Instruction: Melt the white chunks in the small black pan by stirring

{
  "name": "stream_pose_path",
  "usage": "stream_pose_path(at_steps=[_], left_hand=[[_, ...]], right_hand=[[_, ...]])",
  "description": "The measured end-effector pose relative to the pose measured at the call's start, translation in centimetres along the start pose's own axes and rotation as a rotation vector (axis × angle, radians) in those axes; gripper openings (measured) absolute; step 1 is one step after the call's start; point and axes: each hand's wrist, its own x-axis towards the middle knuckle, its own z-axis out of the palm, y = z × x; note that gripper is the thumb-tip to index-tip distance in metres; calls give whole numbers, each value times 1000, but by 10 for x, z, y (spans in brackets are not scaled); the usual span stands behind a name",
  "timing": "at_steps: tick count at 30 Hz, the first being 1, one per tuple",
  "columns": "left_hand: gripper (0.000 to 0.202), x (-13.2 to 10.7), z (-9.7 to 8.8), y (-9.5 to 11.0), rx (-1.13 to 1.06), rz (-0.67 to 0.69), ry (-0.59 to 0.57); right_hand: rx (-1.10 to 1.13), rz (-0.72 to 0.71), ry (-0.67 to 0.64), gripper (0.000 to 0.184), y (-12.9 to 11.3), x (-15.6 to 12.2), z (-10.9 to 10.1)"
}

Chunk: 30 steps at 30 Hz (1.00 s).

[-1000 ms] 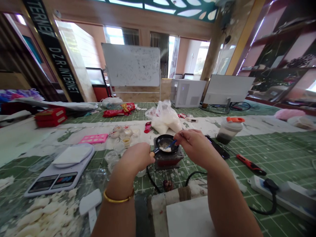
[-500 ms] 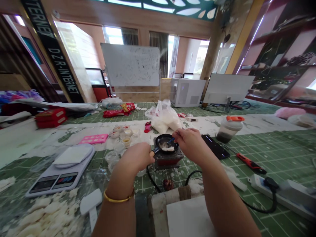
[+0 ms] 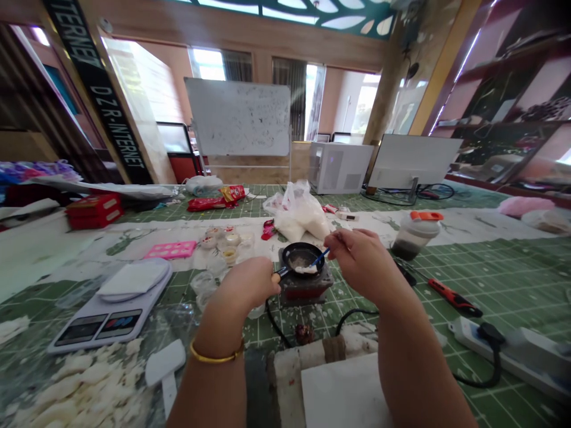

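A small black frying pan point(image 3: 294, 252) sits on a little dark electric hot plate point(image 3: 307, 292). My left hand point(image 3: 245, 285) is closed around the pan's handle point(image 3: 282, 274). My right hand point(image 3: 357, 257), to the right of the pan, pinches a thin blue stick point(image 3: 320, 258). The stick's lower end reaches into the pan by a white lump point(image 3: 307, 270); whether they touch I cannot tell. Some pale, half-clear stuff lies around that lump. Behind the pan stands a plastic bag of white material point(image 3: 301, 217).
On the left are a kitchen scale point(image 3: 111, 309), a pink mould point(image 3: 170, 249), small clear cups point(image 3: 205, 285), a white scraper point(image 3: 165, 359) and crumbly white pieces point(image 3: 89, 386). On the right are a lidded shaker cup point(image 3: 414, 235), a red-black tool point(image 3: 455, 297) and a power strip point(image 3: 513, 356).
My right hand has moved right, away from the pan, now covering most of the phone. More of the blue stick shows. My left hand stays on the handle.
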Motion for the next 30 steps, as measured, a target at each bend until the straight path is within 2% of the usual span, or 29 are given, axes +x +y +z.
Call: stream_pose_path(at_steps=[5,11,17,24,30], left_hand=[[28,0,1,0,-7,5,8],[29,0,1,0,0,5,2],[28,-1,-1,2,-13,-6,3],[29,1,-1,1,8,0,11],[30,-2,-2,1,-7,1,3]], right_hand=[[8,6,-54,28,-1,2,4],[-1,37,31,27,1,-1,-5],[10,11,-65,28,-3,4,5],[-20,31,9,28,-1,-4,-8],[45,-28,-56,27,-7,2,4]])
